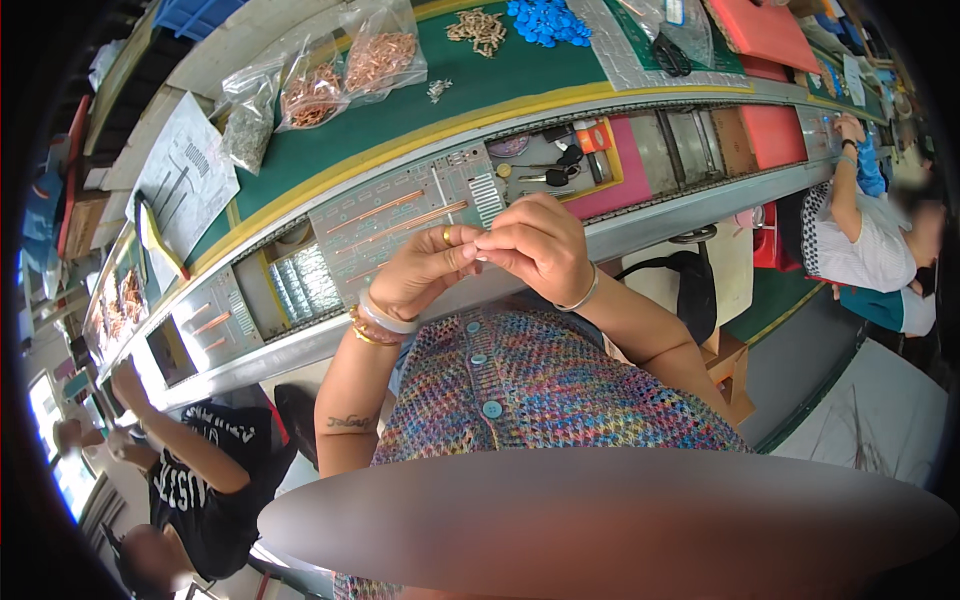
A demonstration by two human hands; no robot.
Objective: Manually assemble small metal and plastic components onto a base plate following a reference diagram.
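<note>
My left hand [428, 268] and my right hand [540, 246] meet at the fingertips above the near edge of the bench. Both are closed in a pinch. Whatever lies between the fingertips is too small or too hidden to make out. Just beyond them a grey printed panel [345, 222] lies flat, with thin copper rods [430, 219] resting across it. White zigzag marks show on the panel beside my right hand.
Along the green bench top [440, 130] are bags of copper pieces [380, 58], a bag of small grey parts [248, 135], tan pieces [477, 33] and blue pieces [548, 22]. A tray with keys [556, 175] sits beyond my right hand. Other people work at both sides.
</note>
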